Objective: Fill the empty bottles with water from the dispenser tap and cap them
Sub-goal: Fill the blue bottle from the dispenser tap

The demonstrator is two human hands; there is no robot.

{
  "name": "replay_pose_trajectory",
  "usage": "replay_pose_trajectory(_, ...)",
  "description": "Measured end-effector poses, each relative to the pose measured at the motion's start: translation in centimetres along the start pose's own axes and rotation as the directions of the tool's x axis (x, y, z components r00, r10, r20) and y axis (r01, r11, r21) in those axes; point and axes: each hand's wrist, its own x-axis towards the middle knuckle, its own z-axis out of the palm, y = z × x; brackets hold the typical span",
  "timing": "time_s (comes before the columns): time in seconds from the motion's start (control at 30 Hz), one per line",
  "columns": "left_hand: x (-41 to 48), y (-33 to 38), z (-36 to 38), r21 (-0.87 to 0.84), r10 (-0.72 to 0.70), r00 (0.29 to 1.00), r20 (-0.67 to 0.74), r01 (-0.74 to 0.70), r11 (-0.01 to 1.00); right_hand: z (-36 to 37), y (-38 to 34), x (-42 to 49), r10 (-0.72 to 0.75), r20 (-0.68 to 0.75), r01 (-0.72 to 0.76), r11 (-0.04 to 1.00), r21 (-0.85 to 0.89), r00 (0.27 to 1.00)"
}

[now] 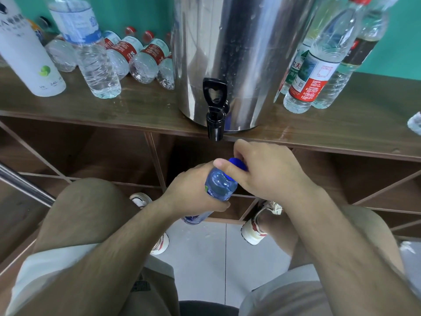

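Bottle [219, 185]: blue-tinted clear plastic with a smooth rounded shoulder, held at centre frame and tilted with the neck toward upper right. Blue cap [238, 164] is covered and grasped by the curled fingers [241, 149] of the right hand [271, 172]. Body is wrapped by the left hand [191, 192], fingers clenched round it, thumb laid up along the neck beside the cap. Lower end of the bottle is seen below the left hand. Fill level cannot be told.

Bottle is kept just below and slightly right of the tap [215, 110], not touching. Tap is glossy black plastic, with a loop-shaped handle and a short round spout. It is mounted low on the dispenser [246, 46], a polished steel cylinder spotted with droplets. Dispenser is set at the front edge of a dark wood-grain shelf top [141, 106]; wet patches are seen on the wood.

Upper left: clear ribbed red-label bottles [136, 55] are laid on their sides, with an upright blue-label bottle [91, 53] and a white opaque bottle [27, 53] in front. Upper right: clear red-green-label bottles [314, 74] are stood upright. A teal wall [141, 12] is seen behind. Under the top, open wooden compartments [95, 151] are split by slanted dividers. Bottom of frame: grey tiled floor [205, 258], white shoes [255, 233] planted on it.
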Motion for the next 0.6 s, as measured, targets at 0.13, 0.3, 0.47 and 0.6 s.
replay_pose_trajectory(0.13, -0.2, -0.1, -0.1, -0.15, 0.071, 0.996, 0.047, -0.063, 0.987, 0.4, -0.9, 0.5, -0.187, -0.203, 0.19, 0.982, -0.008, 0.961)
replay_pose_trajectory(0.3, -0.6, 0.0, -0.2, -0.215, 0.136, 0.989, 0.062, -0.12, 0.969, 0.9, -1.8, 0.5, -0.329, -0.321, 0.357, 0.934, 0.031, 0.888)
replay_pose_trajectory(0.47, -0.3, 0.2, 0.7, -0.069, -0.015, 0.999, 0.051, 0.019, 0.997, 1.3, -2.6, 0.4, -0.193, -0.141, 0.178, 0.978, -0.111, 0.971)
replay_pose_trajectory(0.6, -0.3, -0.1, 1.5, -0.058, -0.035, 0.998, 0.054, 0.038, 0.998, 1.6, -2.5, 0.1, -0.156, -0.114, 0.126, 0.963, -0.238, 0.981)
